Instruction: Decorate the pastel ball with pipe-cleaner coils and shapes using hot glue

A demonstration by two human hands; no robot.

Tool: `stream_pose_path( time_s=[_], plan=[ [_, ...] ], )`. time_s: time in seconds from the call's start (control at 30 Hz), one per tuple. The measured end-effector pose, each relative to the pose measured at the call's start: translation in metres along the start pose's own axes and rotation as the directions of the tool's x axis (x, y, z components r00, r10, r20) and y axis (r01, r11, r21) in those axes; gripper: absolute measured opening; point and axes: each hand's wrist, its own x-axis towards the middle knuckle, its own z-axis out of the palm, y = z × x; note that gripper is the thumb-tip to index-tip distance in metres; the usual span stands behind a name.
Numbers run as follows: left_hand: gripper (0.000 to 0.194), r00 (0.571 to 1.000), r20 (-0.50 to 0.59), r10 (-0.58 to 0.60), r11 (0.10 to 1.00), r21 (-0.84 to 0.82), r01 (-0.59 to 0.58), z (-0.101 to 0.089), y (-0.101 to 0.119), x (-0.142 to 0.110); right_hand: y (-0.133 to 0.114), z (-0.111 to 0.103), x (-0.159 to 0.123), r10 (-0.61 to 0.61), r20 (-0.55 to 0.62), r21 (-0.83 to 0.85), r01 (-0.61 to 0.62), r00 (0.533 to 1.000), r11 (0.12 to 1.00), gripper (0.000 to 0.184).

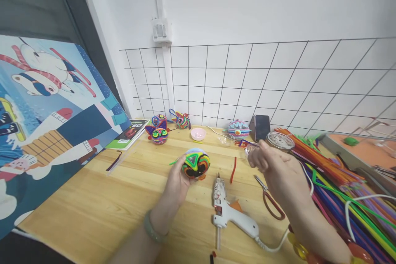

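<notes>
My left hand [179,179] is closed around a ball covered in coloured pipe cleaners [196,164], with a green triangle and dark eye-like patches on it. My right hand [272,165] is raised over the table's right side with its fingertips pinched together. Short purple and red pipe cleaner pieces [243,143] show just left of those fingertips; I cannot tell whether the fingers hold one. Between my hands lies a white glue gun [233,216] with its nozzle pointing away. A short red pipe cleaner [233,170] rests beyond it. Scissors with reddish handles [272,204] are below my right hand.
At the back stand decorated balls [159,135], a pink dish [198,134], a striped ball [239,129], a dark phone-like slab [261,127] and a round tin [280,141]. Bundled pipe cleaners [337,169] fill the right. A large illustrated board [71,119] leans at left.
</notes>
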Motion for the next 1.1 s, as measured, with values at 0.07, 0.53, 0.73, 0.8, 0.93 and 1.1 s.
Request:
stream_pose_path(
  time_s=[0.07, 0.53, 0.73, 0.8, 0.93, 1.1],
  plan=[
    [0.019, 0.998, -0.016, 0.053, 0.999, -0.004, -0.053, -0.002, 0.005, 0.003, -0.003, -0.006, 0.002, -0.016, -0.031, 0.012, 0.016, 0.999, 1.0, 0.048],
    [0.02, 0.989, -0.11, 0.102, 0.995, 0.025, -0.1, -0.007, 0.008, 0.014, 0.074, -0.031, 0.033, 0.296, 0.234, -0.79, 0.004, 0.926, 0.613, 0.026],
    [0.018, 0.987, -0.122, 0.1, 0.995, 0.034, -0.097, -0.008, 0.005, 0.016, 0.106, -0.014, 0.018, 0.503, 0.325, -0.915, 0.131, 0.801, 0.382, 0.023],
    [0.017, 0.986, -0.13, 0.103, 0.994, 0.035, -0.099, -0.008, 0.006, 0.017, 0.109, -0.012, 0.015, 0.539, 0.336, -0.928, 0.174, 0.772, 0.328, 0.025],
    [0.018, 0.983, -0.153, 0.103, 0.994, 0.034, -0.099, -0.009, 0.007, 0.019, 0.11, -0.016, 0.015, 0.563, 0.285, -0.958, 0.208, 0.776, 0.198, 0.03],
    [0.02, 0.979, -0.176, 0.105, 0.994, 0.034, -0.1, -0.011, 0.007, 0.02, 0.112, -0.021, 0.015, 0.555, 0.208, -0.977, 0.199, 0.806, 0.077, 0.03]
  ],
)
